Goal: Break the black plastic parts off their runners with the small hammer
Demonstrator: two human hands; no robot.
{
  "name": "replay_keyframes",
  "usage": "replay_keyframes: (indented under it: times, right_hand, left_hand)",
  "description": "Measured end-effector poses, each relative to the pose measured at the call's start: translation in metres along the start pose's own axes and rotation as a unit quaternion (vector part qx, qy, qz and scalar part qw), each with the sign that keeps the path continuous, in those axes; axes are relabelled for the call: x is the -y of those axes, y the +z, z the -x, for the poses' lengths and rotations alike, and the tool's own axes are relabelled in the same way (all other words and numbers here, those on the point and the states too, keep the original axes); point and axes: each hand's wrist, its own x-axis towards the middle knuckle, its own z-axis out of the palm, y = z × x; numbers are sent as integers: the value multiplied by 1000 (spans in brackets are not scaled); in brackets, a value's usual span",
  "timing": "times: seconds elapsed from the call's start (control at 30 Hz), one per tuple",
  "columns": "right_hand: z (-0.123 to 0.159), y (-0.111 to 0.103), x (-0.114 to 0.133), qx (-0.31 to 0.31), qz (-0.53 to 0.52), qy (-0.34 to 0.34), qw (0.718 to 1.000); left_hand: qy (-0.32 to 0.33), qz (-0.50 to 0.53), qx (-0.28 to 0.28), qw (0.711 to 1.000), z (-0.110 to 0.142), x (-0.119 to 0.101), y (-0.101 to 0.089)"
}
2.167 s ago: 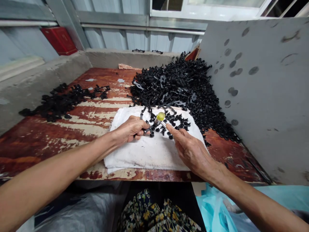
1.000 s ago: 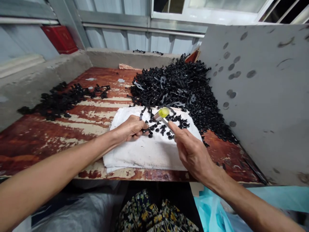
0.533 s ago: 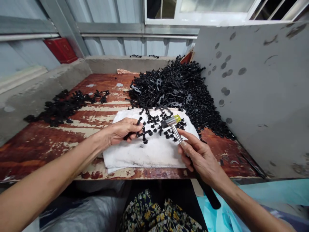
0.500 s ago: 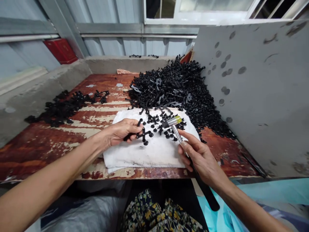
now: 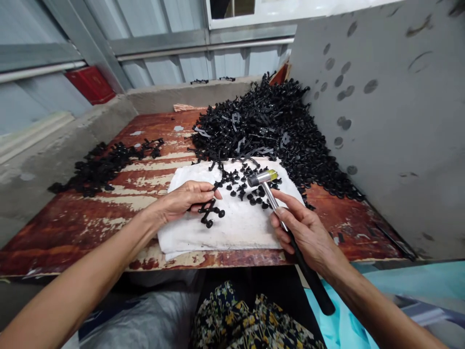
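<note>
My left hand [image 5: 191, 198] pinches a black branched plastic part [image 5: 209, 211] above the left side of a folded white cloth [image 5: 218, 235]. Knob-like round ends of the part hang below my fingers. My right hand [image 5: 301, 225] grips a mallet [image 5: 267, 182] by its shaft, with the index finger stretched along the metal. Its head is silver with one yellow-green face and one dark face; the black handle [image 5: 316, 286] points down toward my lap. Under and behind the mallet head, several small black knobbed pieces [image 5: 240, 189] lie scattered on the cloth.
A large heap of black parts [image 5: 254, 121] rises behind the cloth, against a grey panel [image 5: 381, 121] on the right. A smaller pile [image 5: 105, 167] lies left on the worn red table [image 5: 90, 223]. A red box [image 5: 90, 85] sits on the back-left ledge.
The mallet has been drawn right and away from the part in my left hand, so its handle now shows. My left hand has turned the black part, which now hangs lower.
</note>
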Motion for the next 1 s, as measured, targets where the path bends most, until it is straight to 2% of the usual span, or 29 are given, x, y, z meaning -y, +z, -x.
replay_keyframes:
  times: [0.1,0.17,0.3,0.37,0.47,0.7,0.77,0.83,0.93,1.0]
  right_hand:
    - [0,-1,-2,5,4,-10,1000]
    - [1,-2,-3,7,10,-18,1000]
    - [1,-4,-5,10,10,-28,999]
    - [2,-5,-6,11,10,-29,999]
    - [2,-5,-6,9,13,-30,999]
    - [2,-5,-6,9,12,-29,999]
    - [2,-5,-6,9,12,-32,999]
    - [2,-5,-6,8,14,-34,999]
    - [2,-5,-5,6,20,-35,999]
    - [2,-4,-4,7,22,-35,999]
  left_hand:
    - [52,-119,46,990,4,-4,2]
    - [106,-212,53,970,9,-7,6]
    - [264,-368,-14,892,26,-6,20]
    - [303,-417,-48,856,34,-5,27]
    - [291,-464,-62,834,42,-9,34]
    - [260,-507,-61,819,49,-14,43]
    - [261,-499,-69,824,51,-12,45]
    - [241,-467,-76,847,50,-13,47]
    - [148,-345,-65,925,39,-17,45]
    - [79,-248,-47,964,26,-20,42]
